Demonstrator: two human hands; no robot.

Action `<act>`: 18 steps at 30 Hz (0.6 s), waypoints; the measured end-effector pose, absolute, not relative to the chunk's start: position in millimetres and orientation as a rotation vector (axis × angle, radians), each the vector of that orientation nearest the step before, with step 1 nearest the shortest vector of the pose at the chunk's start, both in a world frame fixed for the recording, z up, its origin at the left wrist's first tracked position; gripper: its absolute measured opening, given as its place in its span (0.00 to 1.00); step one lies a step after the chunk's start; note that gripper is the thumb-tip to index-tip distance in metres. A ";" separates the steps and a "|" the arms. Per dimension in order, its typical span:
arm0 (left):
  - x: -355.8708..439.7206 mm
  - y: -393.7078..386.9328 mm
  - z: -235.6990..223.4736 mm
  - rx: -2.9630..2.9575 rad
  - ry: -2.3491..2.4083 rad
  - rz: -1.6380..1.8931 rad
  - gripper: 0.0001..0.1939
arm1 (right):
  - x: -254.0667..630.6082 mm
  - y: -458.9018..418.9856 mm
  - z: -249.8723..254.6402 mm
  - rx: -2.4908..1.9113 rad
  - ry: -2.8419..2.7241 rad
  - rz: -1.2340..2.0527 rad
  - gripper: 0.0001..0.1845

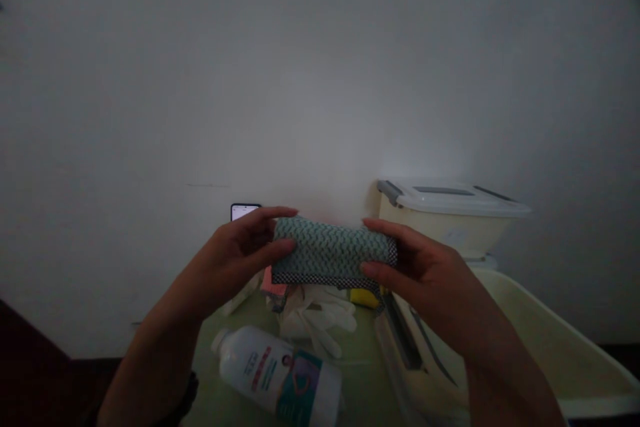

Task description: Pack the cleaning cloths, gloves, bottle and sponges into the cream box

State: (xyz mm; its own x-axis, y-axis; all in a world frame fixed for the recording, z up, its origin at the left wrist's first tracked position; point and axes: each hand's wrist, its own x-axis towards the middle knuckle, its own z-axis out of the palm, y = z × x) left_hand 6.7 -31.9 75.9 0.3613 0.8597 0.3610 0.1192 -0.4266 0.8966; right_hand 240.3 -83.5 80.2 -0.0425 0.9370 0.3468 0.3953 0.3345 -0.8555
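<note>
Green patterned cloth [333, 250], folded oblong, held up above desk [367, 380]. Long axis runs left to right, right end dipping slightly; black-and-white checked trim along lower edge and right end. Left hand [245, 250] and right hand [415, 260]: fingers clamped on opposite ends. Below: white gloves [305, 330], bottle [273, 373] lying tilted.

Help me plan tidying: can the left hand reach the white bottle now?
Probably yes: the white bottle looks unobstructed below the left hand, which would first have to release the green cloth.
</note>
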 end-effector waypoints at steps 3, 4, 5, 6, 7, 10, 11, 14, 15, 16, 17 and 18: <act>7.5 -30.6 76.0 1.867 0.918 1.067 0.18 | 239.6 -82.1 79.3 -1.359 -1.676 0.519 0.18; 8.0 -30.5 76.4 1.941 0.973 1.040 0.16 | 239.0 -82.0 79.1 -1.410 -1.706 0.451 0.16; 8.7 -30.7 77.0 2.037 1.039 1.027 0.13 | 238.3 -82.0 78.7 -1.454 -1.743 0.396 0.13; 9.5 -31.2 77.6 2.140 1.103 1.034 0.11 | 237.6 -82.2 78.1 -1.491 -1.780 0.349 0.11; 10.7 -32.2 78.1 2.238 1.150 1.062 0.09 | 236.9 -82.5 77.1 -1.527 -1.814 0.309 0.09; 16.2 -36.9 77.7 2.405 1.059 1.224 0.06 | 234.5 -83.4 72.5 -1.583 -1.911 0.247 0.07; 18.8 -38.9 77.0 2.409 0.976 1.261 0.07 | 233.3 -83.6 70.8 -1.578 -1.946 0.257 0.07; 28.1 -45.1 74.2 2.371 0.787 1.252 0.07 | 228.7 -84.0 67.5 -1.475 -2.037 0.349 0.09; 31.4 -46.7 73.4 2.363 0.772 1.236 0.08 | 227.1 -84.1 67.4 -1.420 -2.056 0.386 0.11; 34.5 -48.0 72.7 2.362 0.771 1.224 0.08 | 225.6 -84.2 67.8 -1.370 -2.067 0.423 0.14; 37.2 -48.6 72.0 2.351 0.775 1.227 0.09 | 224.4 -84.3 68.7 -1.334 -2.069 0.457 0.16; 39.2 -48.8 71.3 2.322 0.774 1.239 0.11 | 223.6 -84.5 70.0 -1.319 -2.067 0.488 0.17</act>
